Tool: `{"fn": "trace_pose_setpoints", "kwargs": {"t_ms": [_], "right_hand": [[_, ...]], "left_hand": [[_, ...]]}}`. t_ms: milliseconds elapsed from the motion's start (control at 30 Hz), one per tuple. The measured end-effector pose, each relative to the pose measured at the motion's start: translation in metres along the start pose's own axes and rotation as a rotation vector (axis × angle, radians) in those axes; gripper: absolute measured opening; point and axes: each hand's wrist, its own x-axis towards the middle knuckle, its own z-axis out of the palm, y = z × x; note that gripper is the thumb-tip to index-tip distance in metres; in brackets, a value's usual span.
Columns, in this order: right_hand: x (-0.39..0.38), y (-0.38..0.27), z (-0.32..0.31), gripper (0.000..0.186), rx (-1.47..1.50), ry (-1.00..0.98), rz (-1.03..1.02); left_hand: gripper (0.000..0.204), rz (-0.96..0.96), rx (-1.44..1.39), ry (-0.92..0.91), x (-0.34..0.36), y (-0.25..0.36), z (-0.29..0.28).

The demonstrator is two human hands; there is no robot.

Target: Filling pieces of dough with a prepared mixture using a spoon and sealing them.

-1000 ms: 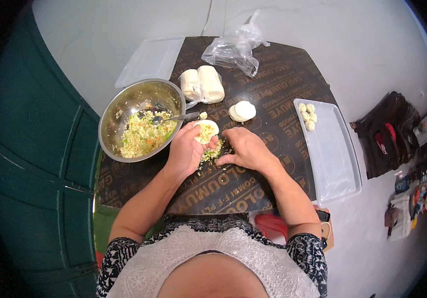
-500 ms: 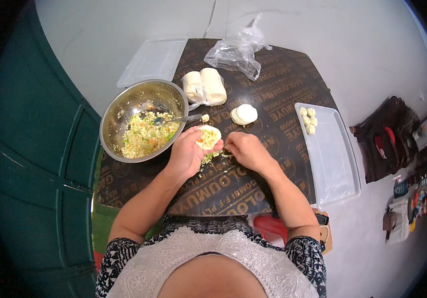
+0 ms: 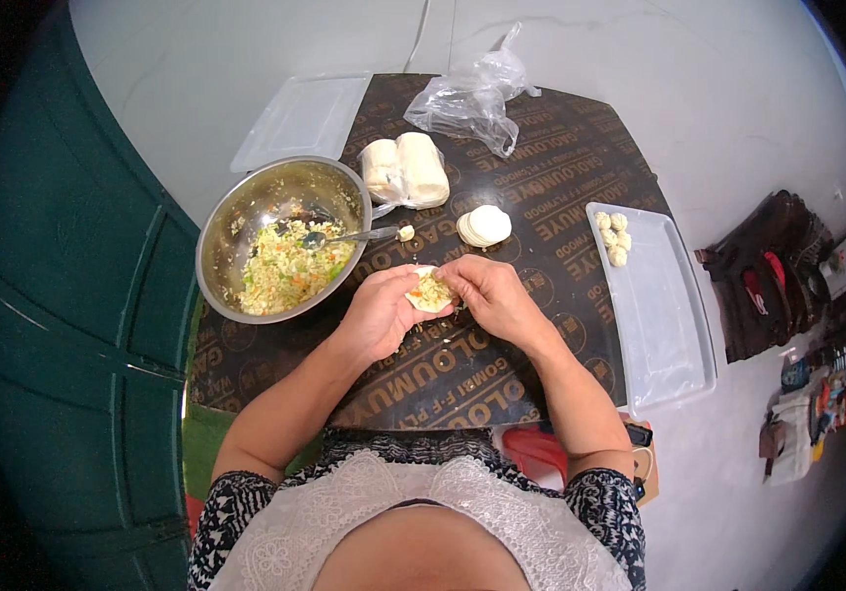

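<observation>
A round dough wrapper [image 3: 430, 301] with chopped vegetable filling [image 3: 430, 289] on it rests in my left hand [image 3: 380, 313], whose fingers support it from the left and below. My right hand [image 3: 495, 297] pinches the wrapper's right edge between thumb and fingers. To the left stands a steel bowl [image 3: 218, 205] of the same yellow, green and orange filling, with a spoon [image 3: 369, 235] lying across its rim. A short stack of round wrappers [image 3: 488, 225] sits beyond my right hand.
Two bagged rolls of wrappers [image 3: 405, 169] lie behind the bowl. A crumpled clear plastic bag [image 3: 472, 103] is at the table's far edge. On the right, a clear tray [image 3: 661, 325] carries several small dumplings [image 3: 614, 239]. Another translucent tray or lid [image 3: 305, 118] lies far left.
My right hand has come up and left from the table to grip the wrapper's edge. The wrapper, in my left hand, has shifted slightly right and down.
</observation>
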Motion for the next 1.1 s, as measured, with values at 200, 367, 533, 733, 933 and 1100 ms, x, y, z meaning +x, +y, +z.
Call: {"fn": "trace_pose_setpoints", "kwargs": {"t_ms": [200, 367, 533, 733, 933, 1100], "right_hand": [[0.000, -0.004, 0.003, 0.008, -0.007, -0.015, 0.039], [0.000, -0.005, 0.005, 0.009, 0.024, 0.113, 0.015], [0.001, 0.000, -0.002, 0.011, -0.068, 0.218, 0.178], [-0.001, 0.004, -0.001, 0.009, -0.098, 0.133, 0.060], [-0.002, -0.006, 0.000, 0.012, 0.024, -0.031, 0.130], [-0.002, -0.007, -0.003, 0.013, 0.013, -0.050, 0.149]], "left_hand": [[0.027, -0.033, 0.052, -0.058, 0.001, -0.004, -0.004], [0.023, -0.047, 0.008, -0.041, 0.001, -0.002, 0.001], [0.027, -0.003, 0.005, 0.014, 0.001, 0.003, -0.006], [0.027, 0.028, -0.001, 0.064, 0.003, 0.003, -0.011], [0.027, 0.038, 0.086, 0.051, 0.001, -0.002, -0.002], [0.030, -0.011, 0.085, 0.013, -0.001, 0.000, 0.000]]}}
